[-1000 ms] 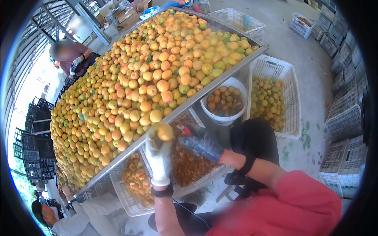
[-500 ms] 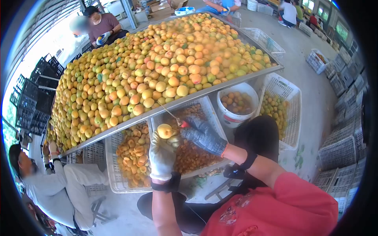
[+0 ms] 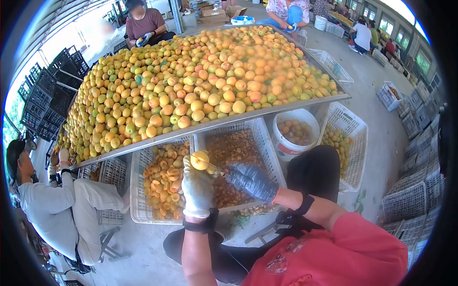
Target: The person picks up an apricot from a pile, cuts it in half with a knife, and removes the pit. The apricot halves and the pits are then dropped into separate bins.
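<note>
My left hand (image 3: 197,190), in a white glove, holds a yellow apricot (image 3: 199,160) between thumb and fingers. My right hand (image 3: 252,181), in a grey glove, is closed on the handle of a thin metal tool (image 3: 213,167), whose shaft reaches to the apricot. Both hands are above two white crates: the left crate (image 3: 136,190) holds halved apricots (image 3: 164,178), the right one (image 3: 267,138) small brown pieces, likely pits (image 3: 236,148). Beyond them is a metal-edged table (image 3: 210,125) heaped with whole apricots (image 3: 191,81).
A white bucket (image 3: 286,152) and a crate of greenish fruit (image 3: 360,143) stand to the right. One person (image 3: 45,205) sits at the left; others sit across the table. Stacked crates (image 3: 405,202) line the right side.
The tool has swung down from pointing up at the table edge to the apricot in my left hand. My right hand has moved slightly down and right. The view has shifted.
</note>
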{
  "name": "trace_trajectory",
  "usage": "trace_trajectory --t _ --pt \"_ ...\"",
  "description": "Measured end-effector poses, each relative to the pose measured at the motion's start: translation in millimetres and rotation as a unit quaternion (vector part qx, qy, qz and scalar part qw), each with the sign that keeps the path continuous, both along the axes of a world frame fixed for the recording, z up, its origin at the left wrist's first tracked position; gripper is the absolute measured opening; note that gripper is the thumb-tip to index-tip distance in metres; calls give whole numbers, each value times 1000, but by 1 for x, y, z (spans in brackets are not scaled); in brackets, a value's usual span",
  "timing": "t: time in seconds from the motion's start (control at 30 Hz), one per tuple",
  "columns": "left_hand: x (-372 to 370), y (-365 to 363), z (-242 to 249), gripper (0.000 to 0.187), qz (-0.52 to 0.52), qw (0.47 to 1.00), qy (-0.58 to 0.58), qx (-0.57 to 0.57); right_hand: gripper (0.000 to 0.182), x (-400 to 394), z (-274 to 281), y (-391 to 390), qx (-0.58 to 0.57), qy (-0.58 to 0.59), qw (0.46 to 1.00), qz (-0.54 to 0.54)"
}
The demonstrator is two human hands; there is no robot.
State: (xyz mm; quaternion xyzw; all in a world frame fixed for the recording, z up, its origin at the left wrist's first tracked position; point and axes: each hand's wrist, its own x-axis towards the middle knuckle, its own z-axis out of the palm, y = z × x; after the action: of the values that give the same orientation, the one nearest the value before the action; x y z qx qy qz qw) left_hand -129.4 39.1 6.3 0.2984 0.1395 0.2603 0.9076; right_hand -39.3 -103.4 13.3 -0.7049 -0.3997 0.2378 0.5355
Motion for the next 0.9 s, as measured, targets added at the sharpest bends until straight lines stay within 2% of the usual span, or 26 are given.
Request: trace_trajectory --t 0.1,0.2,0.27,0.3,0.37,0.4,0.47,0.5,0.57,0.6,0.67,0.7,0.73,0.77,0.8,0.83,0.87,0.9 --pt "-4 1 -9 50 -21 999 -28 4 31 0 0 0 5 9 1000 8" --pt "-1 -4 -10 51 -17 1000 -19 16 31 -2 -5 1 56 -46 997 9" --pt "0 -8 -4 48 14 999 32 22 30 -2 1 1 -16 48 999 11" --pt "2 -11 -2 48 12 999 33 21 30 0 -3 1 -17 48 999 9" --pt "7 -15 0 45 57 987 151 13 28 4 -14 5 0 62 998 13" --pt "6 -14 -5 45 55 987 151 14 28 5 -17 5 0 62 998 11" --pt "3 -9 -14 44 65 925 243 286 24 5 -19 7 -4 250 968 26" --pt "2 -8 -10 44 62 924 242 289 24 5 -17 8 0 250 968 22" --pt "1 -9 3 43 0 978 123 166 22 8 -10 9 16 336 941 24" --pt "4 -11 6 42 26 982 116 145 22 10 -11 9 17 336 941 20" --pt "5 -15 21 33 36 982 63 174 22 14 -17 14 36 250 967 27" --pt "6 -14 21 33 36 982 64 175 22 14 -25 21 37 251 967 27" --pt "6 -12 20 33 43 978 59 194 23 14 -35 29 139 78 987 24" --pt "6 -11 18 32 51 974 55 213 24 14 -42 33 235 -99 967 20" --pt "5 -11 16 32 51 974 57 212 24 10 -23 30 234 -97 967 21" --pt "5 -11 13 30 54 982 30 178 23 8 -3 25 126 100 987 26" --pt "5 -10 10 28 55 988 2 145 23 5 11 22 12 291 956 29" --pt "10 -8 2 26 29 990 -53 131 22 5 4 27 11 292 956 17"
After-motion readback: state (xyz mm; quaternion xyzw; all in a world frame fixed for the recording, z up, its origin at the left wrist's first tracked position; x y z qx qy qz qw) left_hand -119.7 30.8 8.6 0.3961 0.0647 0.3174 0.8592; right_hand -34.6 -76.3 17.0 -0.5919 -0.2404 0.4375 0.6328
